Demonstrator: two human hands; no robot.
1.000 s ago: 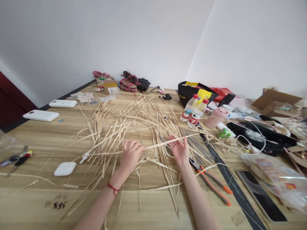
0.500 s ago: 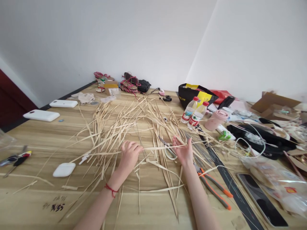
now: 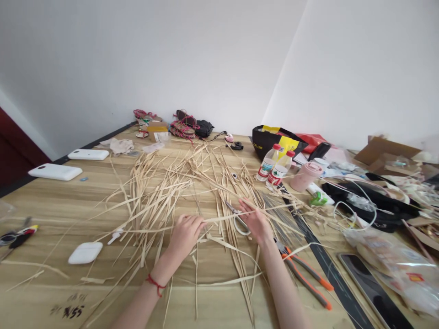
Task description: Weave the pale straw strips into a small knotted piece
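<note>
A loose heap of pale straw strips (image 3: 164, 192) covers the middle of the wooden table (image 3: 55, 205). My left hand (image 3: 185, 233), with a red thread at the wrist, pinches one end of a long strip (image 3: 222, 216). The same strip runs rightwards under the fingers of my right hand (image 3: 255, 221), which close on it. White-handled scissors (image 3: 238, 219) lie on the table just left of my right hand, partly under the straw.
Orange-handled pliers (image 3: 305, 274) lie right of my right arm, beside a long black ruler (image 3: 325, 265) and a phone (image 3: 370, 288). Two water bottles (image 3: 274, 167) and a pink cup (image 3: 306, 176) stand behind. A white earbud case (image 3: 85, 252) lies at the left.
My right hand has lowered toward the table and its fingers have curled over the strip. The left hand has kept its pinch. The view has shifted slightly downward.
</note>
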